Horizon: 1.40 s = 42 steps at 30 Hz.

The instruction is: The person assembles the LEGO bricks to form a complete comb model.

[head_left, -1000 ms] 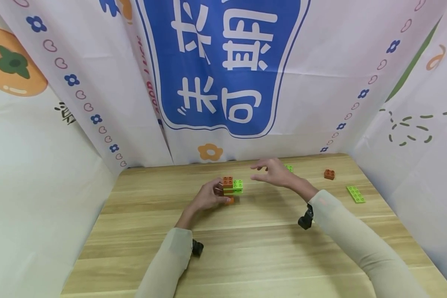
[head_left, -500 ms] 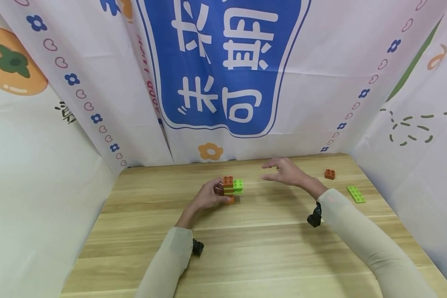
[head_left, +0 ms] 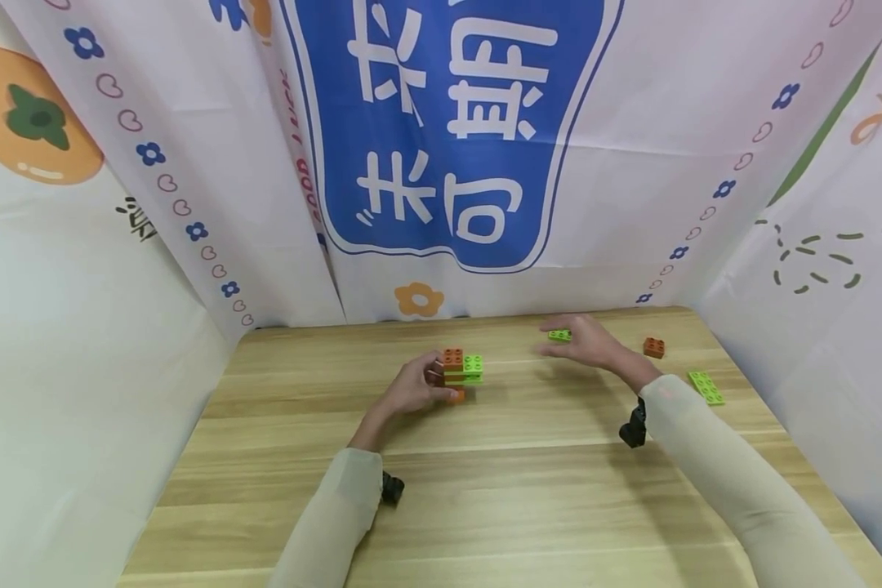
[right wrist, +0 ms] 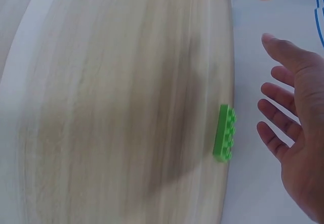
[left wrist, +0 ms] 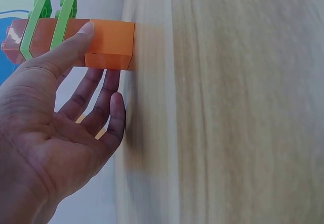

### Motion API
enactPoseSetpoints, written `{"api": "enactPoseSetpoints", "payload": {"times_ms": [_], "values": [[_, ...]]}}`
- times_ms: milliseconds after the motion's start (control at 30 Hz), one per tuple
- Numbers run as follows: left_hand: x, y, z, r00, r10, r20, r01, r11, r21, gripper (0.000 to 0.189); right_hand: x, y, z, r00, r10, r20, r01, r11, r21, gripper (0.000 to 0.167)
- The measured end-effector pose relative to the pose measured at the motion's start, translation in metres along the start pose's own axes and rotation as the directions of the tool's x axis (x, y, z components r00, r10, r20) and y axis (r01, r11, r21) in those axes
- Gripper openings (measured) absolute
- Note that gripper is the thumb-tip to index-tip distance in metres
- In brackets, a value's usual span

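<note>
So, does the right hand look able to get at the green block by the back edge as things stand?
Probably yes: the right hand is open and empty near the green block, and the right wrist view shows nothing between them.

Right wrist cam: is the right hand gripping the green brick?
No, a visible gap separates the right hand from the green brick, which lies on the table.

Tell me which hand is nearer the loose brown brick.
Right. The right hand hovers left of the brown four-stud brick; the left hand grips the brick stack, farther left.
</note>
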<state>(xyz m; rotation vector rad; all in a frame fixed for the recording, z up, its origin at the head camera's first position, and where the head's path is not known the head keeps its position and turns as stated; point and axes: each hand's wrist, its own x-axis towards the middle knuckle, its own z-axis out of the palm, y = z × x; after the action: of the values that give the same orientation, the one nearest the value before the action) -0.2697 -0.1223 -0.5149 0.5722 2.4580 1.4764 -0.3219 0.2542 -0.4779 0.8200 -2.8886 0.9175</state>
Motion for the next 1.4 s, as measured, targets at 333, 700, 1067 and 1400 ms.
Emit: {"api": "enactPoseSetpoints", "payload": {"times_ms": [333,700,1067,1400], "values": [[0.001,-0.001,0.000,1.000,0.004,0.000,-0.004,1.000,0.008,0.039,-0.002,0.020,0.001,0.999,0.048,-0.021,-0.049,0.998,-0.029,0.055],[0.000,0.000,0.001,1.000,0.009,0.009,-0.009,1.000,-0.008,0.037,-0.005,0.038,0.005,0.995,0.098,-0.026,-0.099,0.994,-0.047,0.061],[0.001,-0.002,0.001,1.000,0.003,0.000,-0.003,0.999,-0.032,0.036,-0.005,0.048,0.009,0.991,0.126,-0.036,-0.129,0.988,-0.081,0.063],[0.001,-0.001,0.001,1.000,-0.011,0.000,0.011,0.999,-0.031,0.037,-0.005,0.049,0.014,0.987,0.156,-0.034,-0.158,0.985,-0.071,0.064]]}}
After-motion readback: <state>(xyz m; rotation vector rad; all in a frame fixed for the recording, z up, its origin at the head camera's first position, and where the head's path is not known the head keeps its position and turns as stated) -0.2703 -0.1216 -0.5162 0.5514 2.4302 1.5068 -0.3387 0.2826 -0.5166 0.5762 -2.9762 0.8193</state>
